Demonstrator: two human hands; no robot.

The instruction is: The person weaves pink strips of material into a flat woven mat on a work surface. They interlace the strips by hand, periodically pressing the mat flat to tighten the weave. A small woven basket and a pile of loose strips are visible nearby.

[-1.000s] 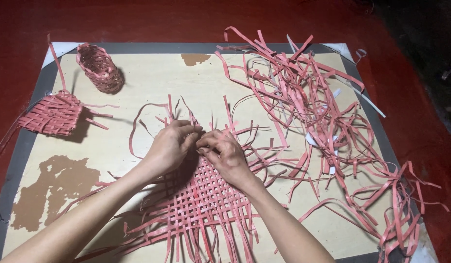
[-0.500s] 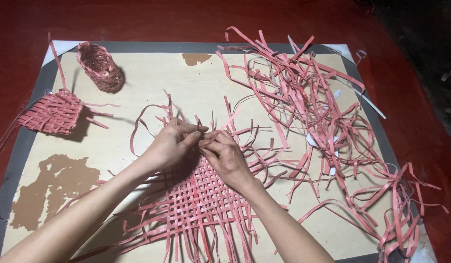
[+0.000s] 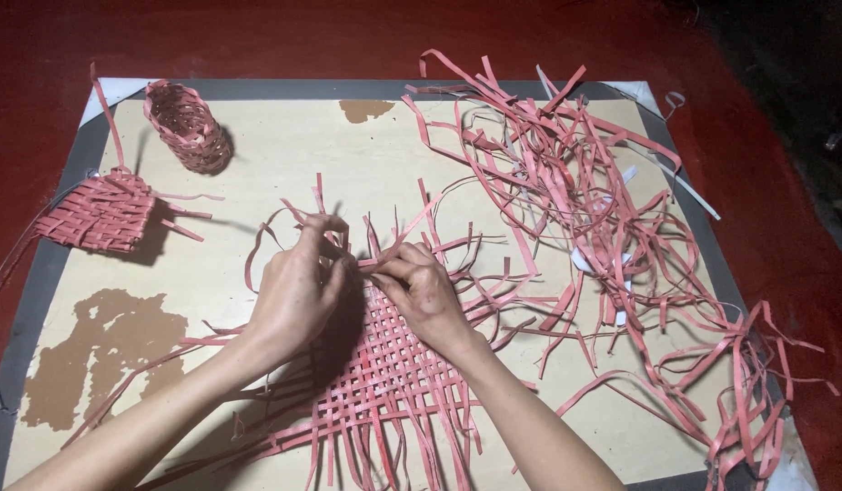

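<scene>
A flat woven mat of pink strips lies on the pale board in front of me, loose strip ends sticking out on all sides. My left hand and my right hand meet at the mat's far edge. Both pinch the same loose pink strip between fingertips, and the strip runs up and right from them. My forearms cover part of the mat's near corners.
A big tangle of loose pink strips covers the board's right half. A small woven pink basket lies at the far left, with a flat woven pink piece beside it. Red floor surrounds the board.
Both hands stayed at the mat's far edge and shifted slightly. The fingertips have come closer together on the strip, and the left hand's fingers have lifted a little.
</scene>
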